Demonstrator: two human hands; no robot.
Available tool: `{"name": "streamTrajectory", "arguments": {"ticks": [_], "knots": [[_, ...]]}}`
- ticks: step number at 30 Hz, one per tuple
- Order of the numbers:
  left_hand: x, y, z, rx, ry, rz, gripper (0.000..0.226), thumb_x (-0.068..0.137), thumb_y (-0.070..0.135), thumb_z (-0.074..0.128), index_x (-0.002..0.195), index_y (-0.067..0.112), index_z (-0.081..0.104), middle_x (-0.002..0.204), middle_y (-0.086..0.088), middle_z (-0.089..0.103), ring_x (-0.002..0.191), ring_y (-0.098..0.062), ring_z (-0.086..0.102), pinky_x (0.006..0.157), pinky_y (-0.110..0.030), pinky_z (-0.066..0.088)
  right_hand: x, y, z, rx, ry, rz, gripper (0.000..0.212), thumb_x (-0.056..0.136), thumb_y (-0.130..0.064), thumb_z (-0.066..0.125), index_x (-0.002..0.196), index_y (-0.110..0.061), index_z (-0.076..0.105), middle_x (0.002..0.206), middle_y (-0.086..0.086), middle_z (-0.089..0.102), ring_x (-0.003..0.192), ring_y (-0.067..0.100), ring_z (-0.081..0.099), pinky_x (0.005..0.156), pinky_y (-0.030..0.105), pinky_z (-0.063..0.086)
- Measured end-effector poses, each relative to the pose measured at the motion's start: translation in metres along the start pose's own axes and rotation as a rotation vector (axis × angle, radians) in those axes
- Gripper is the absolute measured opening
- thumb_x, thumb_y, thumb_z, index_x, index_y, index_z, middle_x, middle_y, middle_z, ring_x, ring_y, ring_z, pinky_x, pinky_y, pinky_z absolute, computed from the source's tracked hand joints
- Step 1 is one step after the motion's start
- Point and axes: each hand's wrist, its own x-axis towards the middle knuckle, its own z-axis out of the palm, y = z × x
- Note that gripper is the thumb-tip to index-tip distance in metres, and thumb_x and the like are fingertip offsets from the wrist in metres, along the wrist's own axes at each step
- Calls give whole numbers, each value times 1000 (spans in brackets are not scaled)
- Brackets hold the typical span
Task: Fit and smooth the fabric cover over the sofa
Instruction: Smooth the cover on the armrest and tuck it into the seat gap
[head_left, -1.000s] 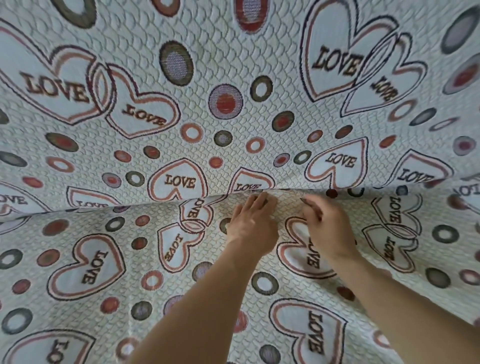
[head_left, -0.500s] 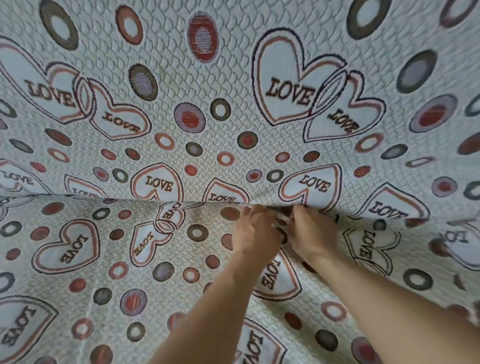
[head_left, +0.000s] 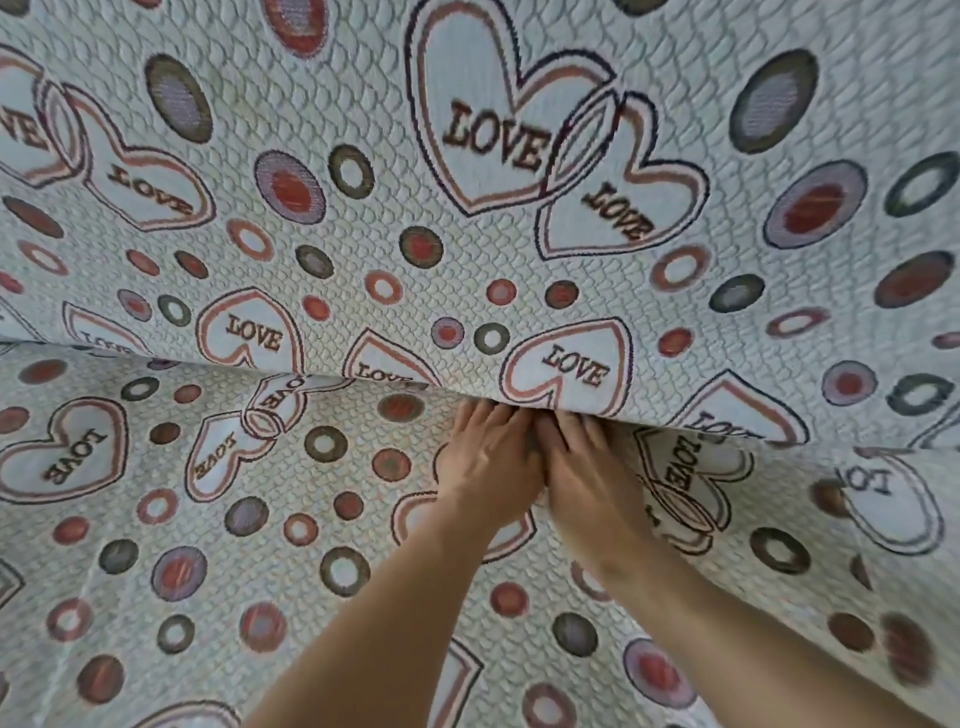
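Observation:
A quilted pale fabric cover (head_left: 467, 270) printed with LOVE hearts and coloured rings fills the whole view, draped over the sofa's back and seat. A deep crease (head_left: 322, 376) runs across where back meets seat. My left hand (head_left: 488, 462) and my right hand (head_left: 587, 478) lie side by side, touching each other, with their fingers straight and pushed into that crease. The fingertips of both are hidden under the fold of cloth. Neither hand grips anything that I can see.
The seat part of the cover (head_left: 208, 545) spreads toward me below the crease. To the right of my hands the cloth bunches in a loose fold (head_left: 727, 436). The sofa itself is hidden under the fabric.
My two hands, apart a second ago, have come together at the crease and pushed deeper under the fold. The view has shifted right and closer to the sofa back.

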Motion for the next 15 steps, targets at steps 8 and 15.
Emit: {"name": "streamTrajectory", "arguments": {"ticks": [8,15], "knots": [[-25,3,-3,-157,64,-56,75,88,24,45,154,22,11,159,-4,15,143,-21,19,117,-36,26,-7,4,-28,74,-26,63,81,69,0,67,143,-9,35,155,8,19,129,30,39,101,41,44],[-1,-1,-23,92,-121,-101,81,87,44,53,150,31,3,148,6,40,137,-16,28,109,-37,27,11,13,-37,54,-111,14,59,79,-23,68,133,-18,44,149,-3,30,124,24,42,98,40,41]]}}
